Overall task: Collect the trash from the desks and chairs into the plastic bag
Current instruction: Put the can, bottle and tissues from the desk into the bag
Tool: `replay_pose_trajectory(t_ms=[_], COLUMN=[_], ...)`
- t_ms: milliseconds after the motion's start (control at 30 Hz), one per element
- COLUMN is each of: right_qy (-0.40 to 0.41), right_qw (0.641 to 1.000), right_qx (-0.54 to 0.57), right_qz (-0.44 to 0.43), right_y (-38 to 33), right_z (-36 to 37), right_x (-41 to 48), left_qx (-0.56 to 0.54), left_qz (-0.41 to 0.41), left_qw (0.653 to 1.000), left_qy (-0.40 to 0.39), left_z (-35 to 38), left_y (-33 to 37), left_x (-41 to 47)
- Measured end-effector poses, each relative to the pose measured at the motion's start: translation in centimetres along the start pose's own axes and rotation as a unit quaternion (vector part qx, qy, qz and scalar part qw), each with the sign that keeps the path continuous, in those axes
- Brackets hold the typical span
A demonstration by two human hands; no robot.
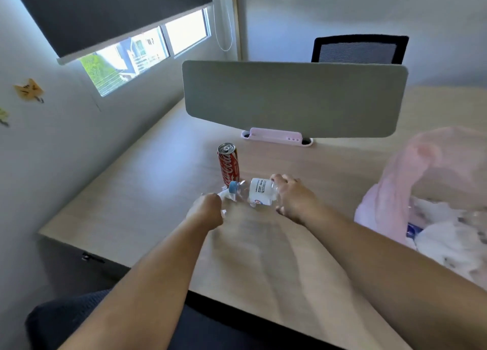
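While both hands grip trash, a can (pixel 228 165) stands behind the bottle (pixel 253 193).

Daylight enters through the window (pixel 139 57) at the far left, below a half-drawn dark blind (pixel 110 12), and the panes are blown out. It leaves a pale sheen on the tabletop (pixel 147 176). Soft forearm shadows fall near. Wide-angle bending curves the edges. The near tabletop and the pink bag (pixel 421 181) are smeared with blur.
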State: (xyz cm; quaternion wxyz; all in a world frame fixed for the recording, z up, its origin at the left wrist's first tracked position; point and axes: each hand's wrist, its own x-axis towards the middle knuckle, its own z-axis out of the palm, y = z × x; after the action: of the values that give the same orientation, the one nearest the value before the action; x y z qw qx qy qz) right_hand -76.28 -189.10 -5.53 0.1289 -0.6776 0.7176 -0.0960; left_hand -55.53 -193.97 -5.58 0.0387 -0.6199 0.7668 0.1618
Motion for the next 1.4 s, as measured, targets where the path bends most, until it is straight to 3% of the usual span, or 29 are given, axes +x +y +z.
replay_pose_trajectory(t_ms=[267, 367, 500, 667, 767, 867, 1000, 1133, 1200, 1300, 1367, 1400], right_qy=[0.159, 0.192, 0.183, 0.116, 0.032, 0.003, 0.069, 0.122, 0.104, 0.067, 0.077, 0.095], right_qw=[0.987, 0.981, 0.981, 0.975, 0.966, 0.956, 0.946, 0.940, 0.941, 0.950, 0.953, 0.953], right_qx=[0.016, 0.008, -0.006, -0.038, -0.097, -0.149, -0.190, -0.222, -0.226, -0.214, -0.222, -0.224], right_qz=[0.017, 0.034, 0.067, 0.185, 0.236, 0.251, 0.255, 0.230, 0.229, 0.219, 0.192, 0.178], right_y=[3.5, 6.3, 9.7, 15.2, 16.2, 16.6, 16.7, 17.5, 18.1, 18.9, 19.4, 19.4], right_z=[-13.6, -17.6, -22.0, -25.5, -24.8, -22.3, -18.1, -13.3, -11.3, -10.2, -10.6, -11.0], right_x=[-6.5, -10.7, -15.8, -22.9, -25.0, -25.1, -23.7, -22.5, -22.1, -22.0, -22.2, -22.3], left_qx=[-0.062, -0.065, -0.072, -0.022, -0.047, -0.131, -0.177, -0.157, -0.127, -0.043, 0.003, 0.015], left_qz=[0.127, 0.190, 0.291, 0.363, 0.346, 0.323, 0.335, 0.470, 0.529, 0.556, 0.515, 0.483], left_qw=[0.981, 0.970, 0.949, 0.931, 0.937, 0.936, 0.924, 0.866, 0.832, 0.783, 0.788, 0.812], left_qy=[0.133, 0.139, 0.099, 0.034, 0.036, 0.044, 0.054, 0.067, 0.114, 0.275, 0.337, 0.328], left_z=[-8.9, -10.4, -10.8, -7.7, -4.5, -1.8, 0.1, 0.9, 1.0, 1.5, 1.6, 1.7], left_y=[11.1, 17.1, 24.1, 31.5, 33.2, 33.9, 33.9, 33.1, 32.5, 31.7, 31.3, 31.2], left_x=[-5.3, -7.8, -10.6, -13.3, -12.7, -11.8, -11.4, -11.5, -11.4, -11.1, -10.8, -10.8])
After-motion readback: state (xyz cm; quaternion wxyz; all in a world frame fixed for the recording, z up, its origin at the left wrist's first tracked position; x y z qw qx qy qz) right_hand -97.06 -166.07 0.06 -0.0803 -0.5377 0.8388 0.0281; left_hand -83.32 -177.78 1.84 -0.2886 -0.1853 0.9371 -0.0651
